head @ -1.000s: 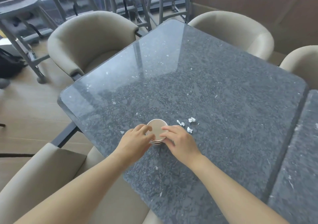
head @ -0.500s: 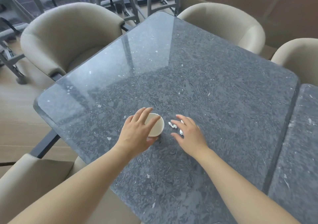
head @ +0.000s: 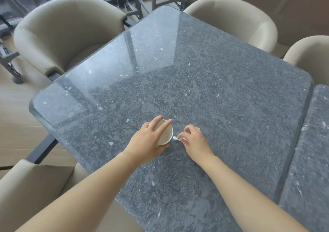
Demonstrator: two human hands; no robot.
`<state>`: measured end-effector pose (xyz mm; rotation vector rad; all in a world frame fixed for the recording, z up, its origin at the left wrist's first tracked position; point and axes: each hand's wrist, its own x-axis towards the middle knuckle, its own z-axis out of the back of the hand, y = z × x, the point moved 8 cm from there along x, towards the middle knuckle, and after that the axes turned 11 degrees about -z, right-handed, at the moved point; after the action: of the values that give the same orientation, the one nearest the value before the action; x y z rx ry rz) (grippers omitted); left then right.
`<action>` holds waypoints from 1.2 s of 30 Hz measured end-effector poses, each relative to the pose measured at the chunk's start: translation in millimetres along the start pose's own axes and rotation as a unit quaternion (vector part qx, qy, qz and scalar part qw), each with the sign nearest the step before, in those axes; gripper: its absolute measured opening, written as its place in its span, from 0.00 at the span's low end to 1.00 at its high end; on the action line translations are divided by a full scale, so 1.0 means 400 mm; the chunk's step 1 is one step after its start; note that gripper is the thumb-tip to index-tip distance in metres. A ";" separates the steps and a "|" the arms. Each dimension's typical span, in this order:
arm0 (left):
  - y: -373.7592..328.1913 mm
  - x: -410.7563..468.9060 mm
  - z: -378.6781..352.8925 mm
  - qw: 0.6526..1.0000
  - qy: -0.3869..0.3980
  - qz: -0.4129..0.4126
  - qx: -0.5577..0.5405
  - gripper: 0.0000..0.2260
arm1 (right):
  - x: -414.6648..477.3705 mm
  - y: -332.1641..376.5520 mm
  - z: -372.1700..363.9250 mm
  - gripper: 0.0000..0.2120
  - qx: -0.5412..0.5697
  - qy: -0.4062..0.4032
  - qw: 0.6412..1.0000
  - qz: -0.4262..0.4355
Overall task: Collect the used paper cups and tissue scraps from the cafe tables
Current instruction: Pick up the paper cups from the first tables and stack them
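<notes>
Far left of the left hand, beyond the table edge: a beige tub chair (head: 67,35), with a second beige chair (head: 26,187) below the left forearm.

Left hand (head: 147,141): gripping the paper cup (head: 164,133). Two fingers lie across the open rim and the thumb curls round the near side of the wall. The cup's mouth faces upward. Whether its base sits on the grey stone table (head: 195,80) or is lifted clear cannot be determined.

Between the hands: a white tissue scrap (head: 176,138), just beside the right side of the cup's rim; contact with the rim cannot be confirmed.

Right hand (head: 194,141): fingers curled inward, fingertips pinching the tissue scrap, with the knuckles raised above the table surface.

Ahead of and to the right of the right hand: two further beige chairs (head: 231,21) (head: 311,57) at the far table edge. Right of the right forearm, a second stone table (head: 311,160) adjoins the first across a narrow gap.
</notes>
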<state>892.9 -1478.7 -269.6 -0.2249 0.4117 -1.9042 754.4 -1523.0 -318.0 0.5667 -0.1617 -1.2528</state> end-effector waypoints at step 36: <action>-0.051 -0.046 0.061 0.998 -0.003 0.056 0.025 0.31 | -0.086 0.052 0.141 0.09 0.078 -0.056 0.995 -0.013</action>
<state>890.2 -1459.4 -238.6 -0.1714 0.3649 -1.8018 737.5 -1505.0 -253.5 0.6347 -0.3487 -1.3055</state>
